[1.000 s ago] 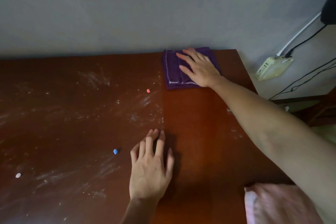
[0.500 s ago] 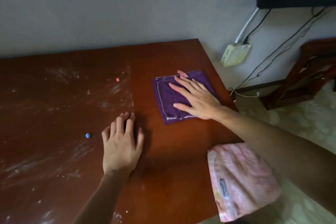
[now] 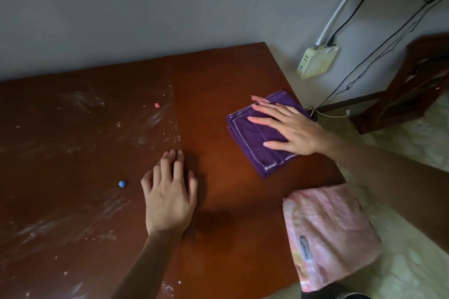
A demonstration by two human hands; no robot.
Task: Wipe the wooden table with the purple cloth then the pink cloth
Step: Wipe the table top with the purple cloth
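Note:
A folded purple cloth (image 3: 250, 136) lies on the wooden table (image 3: 213, 85) near its right edge. My right hand (image 3: 289, 128) presses flat on the cloth with straight, spread fingers. Flat on the bare wood at the table's middle rests my left hand (image 3: 170, 194), holding nothing. A folded pink cloth (image 3: 328, 233) sits at the table's near right corner, hanging partly over the edge. White powdery smears cover the left half of the table; the right half looks clean.
A small blue crumb (image 3: 122, 184) lies just left of my left hand, and a small pink crumb (image 3: 157, 105) sits farther back. A cream box (image 3: 317, 62) with cables hangs on the wall to the right. A dark wooden chair (image 3: 413, 90) stands beyond the table.
My right hand has slid the purple cloth from the far right corner toward me along the right edge. The left hand has stayed in place. The view has tilted down and right.

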